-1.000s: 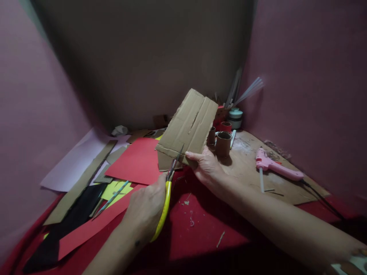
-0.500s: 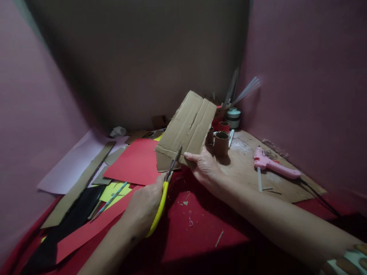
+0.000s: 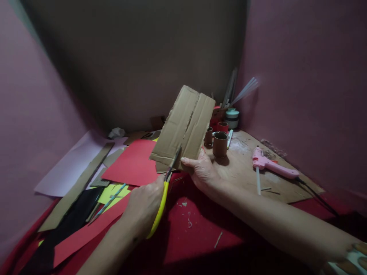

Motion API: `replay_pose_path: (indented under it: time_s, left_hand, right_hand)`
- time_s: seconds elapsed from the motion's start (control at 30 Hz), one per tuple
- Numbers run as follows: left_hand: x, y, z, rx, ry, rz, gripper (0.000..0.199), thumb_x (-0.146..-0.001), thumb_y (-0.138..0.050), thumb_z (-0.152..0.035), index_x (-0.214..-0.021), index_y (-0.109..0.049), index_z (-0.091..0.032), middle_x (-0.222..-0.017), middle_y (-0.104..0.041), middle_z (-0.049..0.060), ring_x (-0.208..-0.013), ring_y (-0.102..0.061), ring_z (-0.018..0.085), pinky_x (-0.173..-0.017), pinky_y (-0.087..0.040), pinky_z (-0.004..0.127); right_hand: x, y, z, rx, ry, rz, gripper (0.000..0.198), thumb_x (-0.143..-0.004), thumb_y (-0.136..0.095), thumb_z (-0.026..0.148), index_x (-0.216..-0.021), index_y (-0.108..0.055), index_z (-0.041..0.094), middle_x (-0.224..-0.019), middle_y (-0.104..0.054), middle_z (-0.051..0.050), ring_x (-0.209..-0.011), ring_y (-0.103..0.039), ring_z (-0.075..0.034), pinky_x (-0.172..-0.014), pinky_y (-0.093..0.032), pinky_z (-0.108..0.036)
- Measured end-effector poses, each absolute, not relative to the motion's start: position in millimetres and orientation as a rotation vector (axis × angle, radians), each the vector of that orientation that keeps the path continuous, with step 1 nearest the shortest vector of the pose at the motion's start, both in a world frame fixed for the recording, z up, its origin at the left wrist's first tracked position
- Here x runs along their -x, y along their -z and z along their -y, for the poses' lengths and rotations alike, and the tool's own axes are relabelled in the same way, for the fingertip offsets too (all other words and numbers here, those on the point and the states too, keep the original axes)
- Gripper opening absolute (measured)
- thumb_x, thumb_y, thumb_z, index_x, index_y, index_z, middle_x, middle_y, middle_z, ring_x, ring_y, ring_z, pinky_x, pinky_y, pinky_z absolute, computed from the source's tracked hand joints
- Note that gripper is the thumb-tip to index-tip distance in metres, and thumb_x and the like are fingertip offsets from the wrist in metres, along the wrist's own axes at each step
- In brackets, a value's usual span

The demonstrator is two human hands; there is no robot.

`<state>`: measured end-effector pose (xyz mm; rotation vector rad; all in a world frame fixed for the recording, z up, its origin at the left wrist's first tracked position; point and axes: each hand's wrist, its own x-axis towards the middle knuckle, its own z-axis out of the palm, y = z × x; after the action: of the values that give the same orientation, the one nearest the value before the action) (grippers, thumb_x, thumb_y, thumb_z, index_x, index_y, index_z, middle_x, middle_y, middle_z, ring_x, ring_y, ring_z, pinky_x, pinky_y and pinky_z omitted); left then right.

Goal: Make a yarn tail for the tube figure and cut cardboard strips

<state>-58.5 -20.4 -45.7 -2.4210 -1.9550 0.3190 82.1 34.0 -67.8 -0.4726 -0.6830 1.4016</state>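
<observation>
My left hand (image 3: 147,200) is closed round the yellow handles of a pair of scissors (image 3: 160,210). Their dark blades reach up over the lower part of a brown cardboard piece (image 3: 183,118), near my right thumb. My right hand (image 3: 205,172) grips that cardboard at its lower right edge, thumb on the near face and the other fingers mostly hidden behind. Held tilted above the table, the piece has a long slit running down from its top edge toward the blades. A fold line crosses its lower end.
Red paper (image 3: 134,162), cardboard strips and a striped pencil-like stick (image 3: 111,198) lie to the left. Right of the hands are short cardboard tubes (image 3: 220,145) and a pink glue gun (image 3: 272,166) with a cord, on a brown board (image 3: 237,175). Scraps dot the red tabletop (image 3: 197,221).
The cardboard has shifted slightly left and up and turned a little in my right hand. Its slit shows more plainly. The scissors remain in my left hand, nearly in place.
</observation>
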Motion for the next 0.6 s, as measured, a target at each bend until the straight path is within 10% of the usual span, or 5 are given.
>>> replay_pose_path:
  time_s: [0.6]
  left_hand:
    - [47.8,33.3,17.6,2.461,-0.277,2.042,0.037,-0.082,-0.048,-0.033,-0.115,-0.047,-0.017,-0.083,-0.068,0.013,-0.080,-0.066,0.030,-0.067,-0.044,0.035]
  right_hand:
    - [-82.8,78.5,-34.8,0.429,-1.366,0.719,0.061,-0.057,-0.063,0.004,-0.111,-0.050,0.027,-0.111,-0.064,0.000,-0.098,-0.062,-0.020,-0.093,-0.047,-0.038]
